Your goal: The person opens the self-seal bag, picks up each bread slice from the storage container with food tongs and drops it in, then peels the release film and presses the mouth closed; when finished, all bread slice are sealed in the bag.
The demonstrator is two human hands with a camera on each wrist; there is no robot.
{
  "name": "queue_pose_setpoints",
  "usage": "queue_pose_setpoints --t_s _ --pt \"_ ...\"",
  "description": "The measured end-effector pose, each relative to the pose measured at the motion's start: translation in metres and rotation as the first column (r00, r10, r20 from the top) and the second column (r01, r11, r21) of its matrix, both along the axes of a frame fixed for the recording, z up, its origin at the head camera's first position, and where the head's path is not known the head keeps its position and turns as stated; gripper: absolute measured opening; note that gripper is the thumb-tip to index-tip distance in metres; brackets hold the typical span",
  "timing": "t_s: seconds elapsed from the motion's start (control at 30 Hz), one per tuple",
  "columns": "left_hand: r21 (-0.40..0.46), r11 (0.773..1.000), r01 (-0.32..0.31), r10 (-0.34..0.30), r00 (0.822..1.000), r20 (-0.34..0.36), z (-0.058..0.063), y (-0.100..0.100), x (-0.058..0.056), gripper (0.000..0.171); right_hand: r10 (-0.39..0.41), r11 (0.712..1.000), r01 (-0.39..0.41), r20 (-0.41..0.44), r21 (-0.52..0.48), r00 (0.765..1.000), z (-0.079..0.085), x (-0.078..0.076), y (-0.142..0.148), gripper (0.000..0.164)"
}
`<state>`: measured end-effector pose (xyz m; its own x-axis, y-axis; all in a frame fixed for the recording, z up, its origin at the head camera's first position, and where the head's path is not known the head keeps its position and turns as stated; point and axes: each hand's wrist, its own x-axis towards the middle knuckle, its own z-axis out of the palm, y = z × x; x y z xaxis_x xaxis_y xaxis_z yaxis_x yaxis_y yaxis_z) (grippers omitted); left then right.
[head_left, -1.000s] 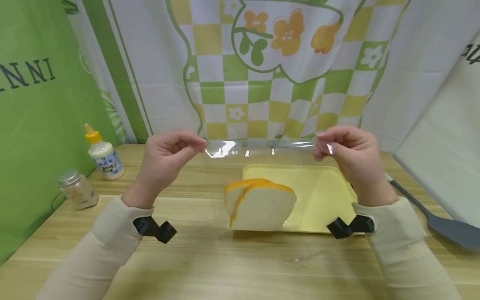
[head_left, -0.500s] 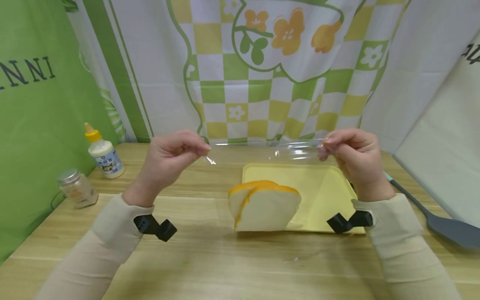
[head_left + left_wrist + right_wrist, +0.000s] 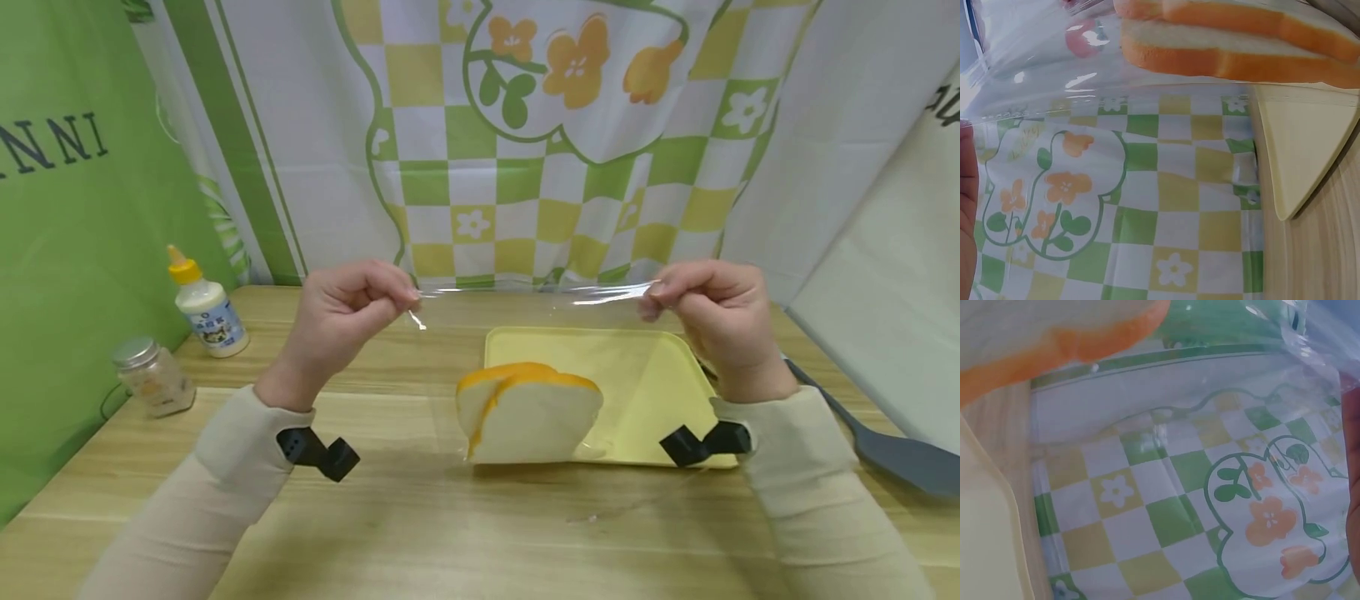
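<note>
Between both hands a clear plastic bag (image 3: pixel 611 293) is stretched, its top edge drawn into a narrow, shiny line. My left hand (image 3: pixel 352 304) pinches one top corner between thumb and forefinger. The opposite corner is pinched by my right hand (image 3: pixel 716 308). Below them, two slices of bread (image 3: pixel 536 417) with orange crusts overlap, one behind the other; they appear to be within the clear plastic. In the left wrist view, the film (image 3: pixel 1041 81) spreads beside the bread slices (image 3: pixel 1210 59). The right wrist view catches a bread corner (image 3: pixel 1085 344) and crinkled plastic.
Behind the bread lies a yellow tray (image 3: pixel 660 400) on the wooden table (image 3: pixel 390 533). A squeeze bottle (image 3: pixel 212 312) and a lidded jar (image 3: pixel 155 379) stand at the left. At the right lies a grey spatula (image 3: pixel 892 454). A patterned cloth (image 3: pixel 517 183) hangs behind.
The bag's top edge has gone from a broader band to a thin, taut line. Both hands have shifted slightly right, and the bread slices have shifted a little to the right.
</note>
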<state>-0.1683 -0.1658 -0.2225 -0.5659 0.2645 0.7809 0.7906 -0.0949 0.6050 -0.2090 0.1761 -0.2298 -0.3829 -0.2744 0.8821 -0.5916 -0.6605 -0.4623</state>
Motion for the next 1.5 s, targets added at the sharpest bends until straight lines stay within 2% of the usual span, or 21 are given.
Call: queue_pose_setpoints --t_s 0.07,0.13,0.27,0.33,0.43,0.53,0.6,0.83,0.97,1.1,1.27,1.4,1.47,1.5 --pt "0.011 1.000 0.004 -0.005 1.000 0.010 0.000 0.000 0.000 0.042 -0.031 0.999 0.032 -0.023 0.027 0.999 0.002 0.002 0.000 0.038" --pt "0.035 0.999 0.038 -0.039 0.999 0.027 -0.001 0.000 -0.001 0.041 -0.050 0.997 0.052 -0.042 0.049 0.998 0.004 0.004 -0.001 0.034" --pt "0.077 0.988 0.131 -0.135 0.990 0.048 -0.001 -0.002 -0.002 0.034 -0.025 0.998 0.029 -0.073 0.058 0.997 0.008 0.006 -0.003 0.016" --pt "0.079 0.987 0.140 -0.144 0.988 0.057 -0.001 -0.003 -0.003 0.027 -0.015 0.998 0.020 -0.081 0.061 0.997 0.009 0.007 -0.004 0.014" --pt "0.059 0.995 0.082 -0.087 0.992 0.092 0.000 -0.003 -0.002 0.022 -0.036 0.997 0.041 -0.080 0.061 0.996 0.010 0.006 -0.004 0.013" --pt "0.017 1.000 -0.010 0.008 0.992 0.125 0.001 -0.003 -0.001 0.030 -0.093 0.993 0.097 -0.065 0.064 0.994 0.009 0.005 -0.003 0.011" --pt "-0.007 0.999 -0.047 0.048 0.991 0.128 0.002 -0.003 0.000 0.036 -0.125 0.989 0.129 -0.060 0.065 0.990 0.008 0.004 -0.004 0.010" --pt "-0.039 0.999 -0.038 0.042 0.995 0.092 0.002 -0.004 0.000 0.040 -0.157 0.984 0.161 -0.058 0.071 0.986 0.004 0.002 -0.002 0.006" --pt "-0.045 0.998 -0.047 0.049 0.997 0.066 0.003 -0.003 0.000 0.039 -0.167 0.983 0.168 -0.020 0.070 0.986 -0.001 0.001 0.002 0.002" --pt "-0.051 0.997 -0.058 0.059 0.998 0.013 0.001 -0.001 -0.001 0.032 -0.165 0.980 0.163 0.012 0.110 0.986 -0.010 -0.001 0.007 0.007" --pt "-0.068 0.995 -0.072 0.066 0.995 -0.081 -0.001 0.004 -0.002 0.026 -0.195 0.970 0.195 -0.012 0.144 0.981 -0.014 -0.003 0.012 0.009" --pt "-0.085 0.989 -0.123 0.108 0.981 -0.161 -0.002 0.007 -0.002 0.020 -0.267 0.950 0.263 0.001 0.168 0.964 -0.009 -0.004 0.013 0.009" --pt "-0.093 0.985 -0.146 0.128 0.976 -0.176 -0.002 0.009 -0.001 0.019 -0.320 0.927 0.307 0.030 0.216 0.947 -0.005 -0.004 0.012 0.014" --pt "-0.095 0.983 -0.158 0.140 0.975 -0.173 -0.001 0.009 -0.001 0.020 -0.362 0.906 0.339 0.048 0.254 0.931 -0.002 -0.005 0.011 0.018"
